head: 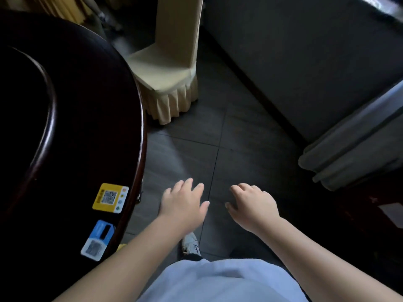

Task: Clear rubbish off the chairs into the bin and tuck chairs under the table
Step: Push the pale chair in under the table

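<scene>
A snag is likely if the covered chair (168,68) is pushed carelessly — its skirt could be dragged or caught against the dark round table (91,118). The chair stands just beside the table's edge, well beyond both hands. The left hand (183,205) and right hand (254,205) are spread loosely — nothing is gripped.

Chair (172,68) back cut off by top edge, seat partly hidden under table (104,118); shoe (192,244) mostly hidden behind forearm.
</scene>
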